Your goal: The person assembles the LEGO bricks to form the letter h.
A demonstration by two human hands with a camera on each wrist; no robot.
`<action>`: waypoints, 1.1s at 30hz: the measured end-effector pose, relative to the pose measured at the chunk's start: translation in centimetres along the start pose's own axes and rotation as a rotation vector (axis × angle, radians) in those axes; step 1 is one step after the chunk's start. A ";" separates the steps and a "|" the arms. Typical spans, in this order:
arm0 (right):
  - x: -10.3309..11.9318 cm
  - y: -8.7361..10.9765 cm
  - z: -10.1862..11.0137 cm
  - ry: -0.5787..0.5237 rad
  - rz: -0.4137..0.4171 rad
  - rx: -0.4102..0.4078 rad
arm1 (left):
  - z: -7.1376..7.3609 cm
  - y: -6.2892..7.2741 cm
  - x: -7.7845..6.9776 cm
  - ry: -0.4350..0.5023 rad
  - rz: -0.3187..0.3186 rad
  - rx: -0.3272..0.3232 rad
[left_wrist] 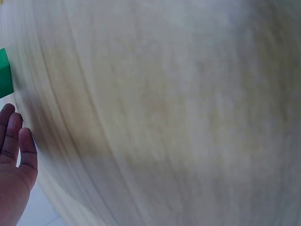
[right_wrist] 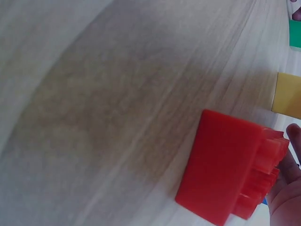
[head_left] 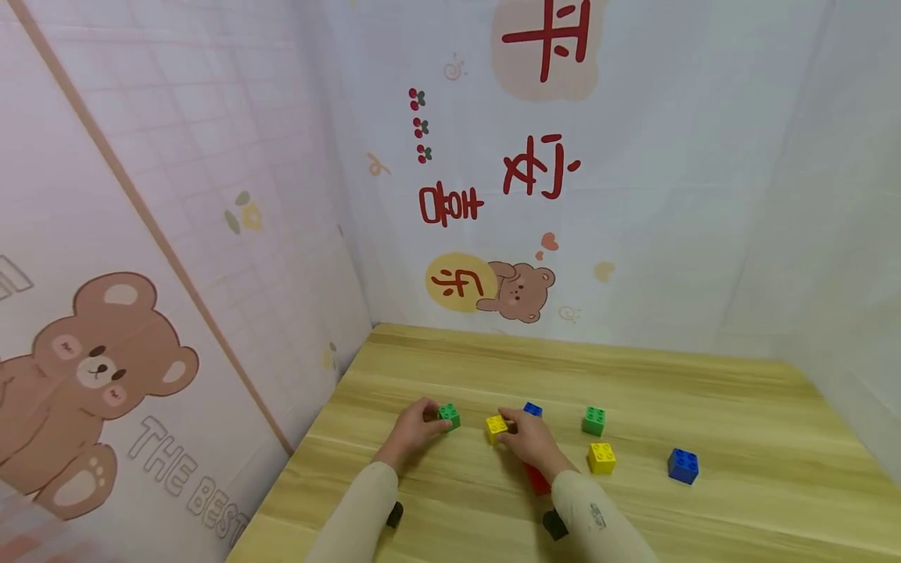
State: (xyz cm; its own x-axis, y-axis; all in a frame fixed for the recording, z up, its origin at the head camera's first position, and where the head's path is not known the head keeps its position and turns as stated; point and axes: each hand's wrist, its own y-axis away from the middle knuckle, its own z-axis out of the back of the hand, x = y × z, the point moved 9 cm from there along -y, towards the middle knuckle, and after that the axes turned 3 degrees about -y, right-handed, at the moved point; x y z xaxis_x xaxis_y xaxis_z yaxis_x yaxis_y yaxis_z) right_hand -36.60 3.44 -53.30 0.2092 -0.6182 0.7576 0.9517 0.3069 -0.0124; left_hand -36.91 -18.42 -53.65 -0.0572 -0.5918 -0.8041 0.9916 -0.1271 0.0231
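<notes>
My left hand (head_left: pixel 415 428) pinches a green toy building block (head_left: pixel 449 417) from its left side, thumb in front. In the left wrist view, part of that green block (left_wrist: pixel 4 75) shows beyond several fingers (left_wrist: pixel 28 146). To the right, my right hand (head_left: pixel 529 439) holds a yellow block (head_left: pixel 496 428) by its right side between thumb and forefinger. A red block (right_wrist: pixel 218 165) stands on the table beneath the right wrist, mostly hidden in the head view. Just behind the right hand is a blue block (head_left: pixel 533 409), partly covered.
Right of the hands stand a second green block (head_left: pixel 594 421), another yellow block (head_left: pixel 601 458) and another blue block (head_left: pixel 683 466). The wooden table (head_left: pixel 436 508) meets printed cloth walls at the left (head_left: pixel 211 274) and back (head_left: pixel 669 234).
</notes>
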 end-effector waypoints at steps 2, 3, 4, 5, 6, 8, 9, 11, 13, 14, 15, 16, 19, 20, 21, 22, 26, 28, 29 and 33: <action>-0.2 0.0 0.0 0.015 0.002 -0.001 | -0.2 0.0 0.0 0.010 -0.008 0.010; -0.3 0.1 -0.1 0.017 0.002 -0.002 | -0.3 -0.1 0.0 0.014 -0.007 0.016; -0.5 0.1 -0.1 0.017 -0.004 -0.003 | -0.3 -0.2 0.0 0.014 -0.005 0.022; -0.6 0.0 0.0 0.019 -0.008 -0.004 | -0.4 -0.3 -0.1 0.012 -0.007 0.027; -0.7 0.0 0.1 0.020 -0.008 -0.006 | -0.4 -0.4 -0.2 0.014 -0.005 0.033; -0.8 0.0 0.2 0.019 -0.015 -0.011 | -0.6 -0.5 -0.4 0.000 -0.010 0.047; -0.8 0.0 0.4 0.016 -0.018 -0.015 | -0.7 -0.6 -0.5 -0.014 -0.014 0.052; -0.9 0.1 0.6 0.001 -0.029 -0.023 | -0.9 -0.6 -0.8 -0.029 -0.020 0.062; -0.8 0.1 0.8 -0.019 -0.034 -0.031 | -1.2 -0.7 -1.0 -0.037 -0.026 0.075; -0.7 0.1 0.9 -0.032 -0.037 -0.037 | -1.4 -0.7 -1.1 -0.039 -0.029 0.085; -0.6 0.1 1.0 -0.042 -0.034 -0.047 | -1.6 -0.7 -1.2 -0.039 -0.037 0.095; -0.5 0.1 1.1 -0.055 -0.030 -0.055 | -1.8 -0.7 -1.4 -0.036 -0.042 0.108; 0.0 0.2 1.5 -0.081 -0.009 -0.090 | -2.4 -0.7 -1.9 -0.030 -0.061 0.144; 0.2 0.2 1.7 -0.088 -0.006 -0.107 | -2.7 -0.7 -2.1 -0.029 -0.063 0.157; 0.4 0.2 1.9 -0.090 0.005 -0.123 | -2.8 -0.7 -2.3 -0.027 -0.066 0.168; 0.5 0.2 2.0 -0.096 0.010 -0.136 | -3.0 -0.6 -2.6 -0.025 -0.070 0.180; 1.1 0.2 2.6 -0.105 0.020 -0.176 | -3.7 -0.4 -3.6 -0.022 -0.096 0.217; 1.5 0.1 2.6 -0.111 0.029 -0.175 | -4.0 -0.4 -3.9 -0.013 -0.113 0.228; 1.7 0.1 2.6 -0.109 0.037 -0.175 | -4.1 -0.4 -3.9 -0.011 -0.118 0.232; 2.3 0.2 2.5 -0.099 0.054 -0.166 | -4.7 -0.5 -3.8 -0.002 -0.145 0.233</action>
State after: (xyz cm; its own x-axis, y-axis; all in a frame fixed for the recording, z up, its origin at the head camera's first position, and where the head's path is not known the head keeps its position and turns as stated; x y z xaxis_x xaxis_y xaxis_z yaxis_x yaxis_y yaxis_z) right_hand -36.51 3.87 -49.99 0.2452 -0.5273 0.8135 0.9655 0.2091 -0.1554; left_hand -36.63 -12.39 -53.37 -0.1973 -0.5555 -0.8078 0.9195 -0.3907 0.0441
